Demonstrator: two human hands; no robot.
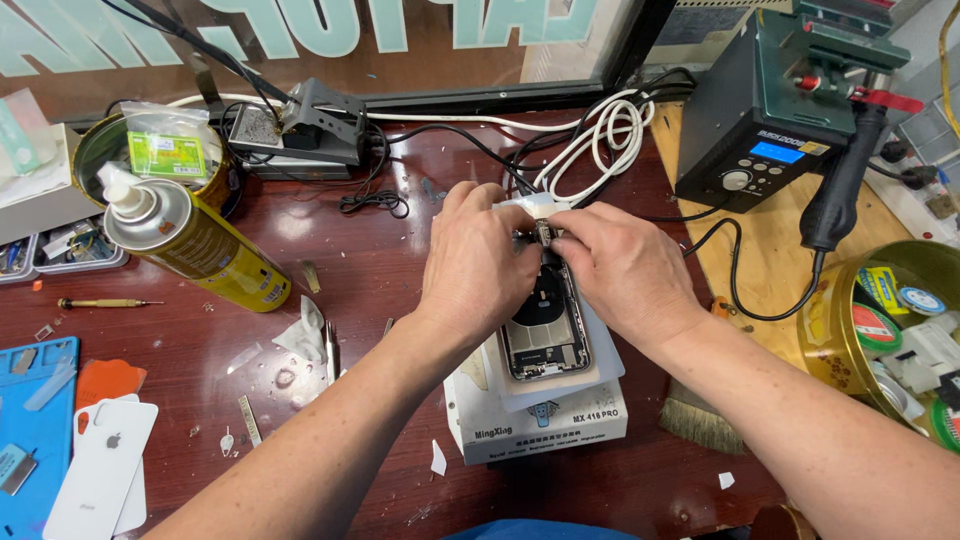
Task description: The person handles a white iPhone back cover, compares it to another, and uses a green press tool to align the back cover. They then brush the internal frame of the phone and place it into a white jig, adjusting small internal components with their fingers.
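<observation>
Far left: blue work mat [35, 420] at the desk edge, white phone back covers [100, 465] lying beside it. Further in, a yellow spray can [195, 245] tipped on its side, nozzle toward the upper left, well apart from both hands. Behind it, a black soldering-iron stand [310, 125] with tangled cables.

Centre: an opened phone [545, 325], back removed, flat on a white heating pad [545, 415], long axis running away from the body, top end farthest. Left hand [475, 265] curled over the phone's upper left corner, fingers bent and pressing down; exact grip hidden under the knuckles. Right hand [620, 270] meeting it from the other side, fingertips pinched on a small part at the phone's top edge, what part too small to tell. Both hands equally near, touching each other above the top end.

Right: black hot-air station [765, 150] on a wooden board, then a round tin [830, 330] of tape rolls.
</observation>
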